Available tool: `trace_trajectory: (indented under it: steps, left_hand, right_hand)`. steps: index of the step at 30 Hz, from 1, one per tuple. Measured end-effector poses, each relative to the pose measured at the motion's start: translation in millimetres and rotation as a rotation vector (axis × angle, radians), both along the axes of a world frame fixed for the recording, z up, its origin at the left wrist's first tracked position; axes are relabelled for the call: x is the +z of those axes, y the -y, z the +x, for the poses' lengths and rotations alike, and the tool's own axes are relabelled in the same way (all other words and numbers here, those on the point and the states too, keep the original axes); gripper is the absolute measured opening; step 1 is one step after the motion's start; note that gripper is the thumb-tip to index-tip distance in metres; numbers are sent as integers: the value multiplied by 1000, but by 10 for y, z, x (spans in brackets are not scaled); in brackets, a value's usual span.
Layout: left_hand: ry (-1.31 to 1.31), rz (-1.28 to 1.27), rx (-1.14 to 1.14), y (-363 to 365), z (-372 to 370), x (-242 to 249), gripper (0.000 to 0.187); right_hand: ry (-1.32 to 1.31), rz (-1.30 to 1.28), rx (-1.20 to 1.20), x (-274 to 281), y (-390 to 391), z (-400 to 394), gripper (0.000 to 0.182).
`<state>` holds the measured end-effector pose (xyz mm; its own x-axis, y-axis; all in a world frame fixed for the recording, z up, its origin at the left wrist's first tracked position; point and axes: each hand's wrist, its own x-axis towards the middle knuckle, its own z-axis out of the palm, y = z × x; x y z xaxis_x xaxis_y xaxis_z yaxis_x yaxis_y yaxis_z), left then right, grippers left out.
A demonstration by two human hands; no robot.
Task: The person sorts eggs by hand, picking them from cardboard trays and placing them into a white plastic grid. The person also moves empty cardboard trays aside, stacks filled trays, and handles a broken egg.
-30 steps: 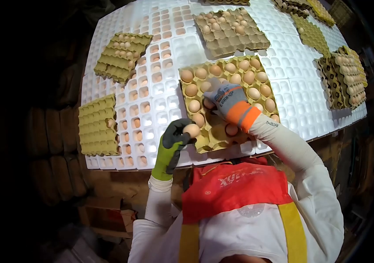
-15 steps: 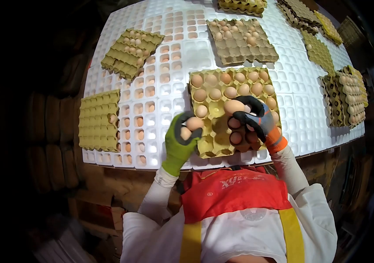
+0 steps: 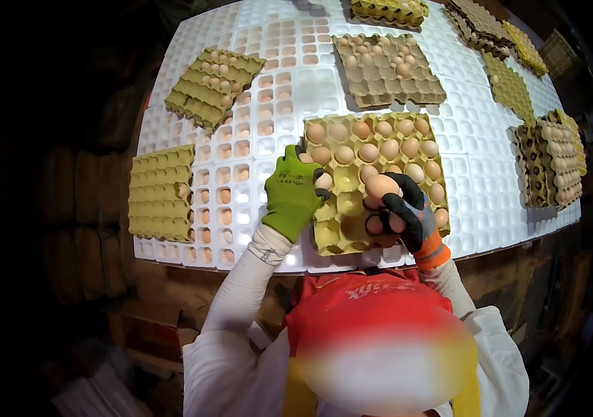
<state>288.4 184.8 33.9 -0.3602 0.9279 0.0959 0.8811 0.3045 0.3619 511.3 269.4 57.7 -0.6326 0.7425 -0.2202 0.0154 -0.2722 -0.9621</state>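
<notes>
Left hand (image 3: 293, 191): fitted with a green glove; dark print on the back, dark coating at the fingers. Right hand (image 3: 414, 221): fitted with a glove having black-coated fingers, a grey-blue back and an orange cuff (image 3: 434, 253). Left sleeve (image 3: 241, 288): white, close-fitting at the forearm, small dark marking near the wrist. Right sleeve (image 3: 449, 283): white. Torso, lower center of the frame: red panel (image 3: 373, 302) with pale lettering, partly legible; yellow bands (image 3: 466, 395) at both sides; white shirt (image 3: 501, 361). A blur obscures the lower front.
</notes>
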Motion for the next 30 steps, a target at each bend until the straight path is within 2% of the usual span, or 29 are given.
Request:
trace_trajectory:
  steps: [2,4,6,7,8,10,12,14,15,16,18,20,22,23,26,27,29,30]
  left_hand:
    - [123,81,-18,61,-101,-16,36]
    - [570,118,1,165,-282,-119,37]
    - [962,294,-50,315,-433,-347,40]
    - [1155,308,19,424,-457,-432,41]
    - [1234,313,108,536,-453,-387,41]
    - [1260,321,262,779,-574,-603,39]
    - [1190,286,424,1008,-731,-698,34]
    - [735,327,304,1228,-1043,-1137,33]
    - [632,335,447,1273,-1031,-1121,34]
    - [362,333,491,1333,-1103,-1277,39]
    - [47,148,519,1258,-1136,-1121,37]
    - [-80,-55,490,1139,-1217,-1145,31]
    - [-184,-198,491,1005,-1201,-1206,25]
    - [-177,-182,498,965,-1190,-1213,22]
    - [-59,-41,477,1037,-1260,-1201,16]
    - [17,74,456,1127,-1294,-1193,16]
    - [149,222,429,1326,-1192,-1116,19]
    - [124,196,411,1381,-1138,-1098,22]
  right_hand:
    - [-20,-22,-22,-3,18,26,34]
    - [-53,-58,-32,-4,34,38,32]
    - [-19,-100,-27,-3,53,20,32]
    - [-46,-143,7,31,75,-14,32]
    - [-14,-113,29,-23,73,-55,33]
    - [78,-94,160,-41,43,-165,35]
    - [93,210,325,-74,37,-425,37]
    - [116,506,495,-215,-46,-729,40]
    - [243,700,507,-92,-21,-914,40]
    - [371,893,516,35,48,-1142,40]
    - [477,1221,595,-190,11,-1699,35]
    - [791,1244,809,-328,49,-2300,29]
    - [882,1351,858,-837,42,-2728,27]
    - [977,1353,982,-915,40,-2889,34]
    - [982,1210,839,-1091,-67,-2976,44]
    - [880,1126,748,-1209,-158,-3012,53]
    - [900,1098,783,-1429,-271,-3019,57]
    - [905,1099,828,-1404,-286,-3028,58]
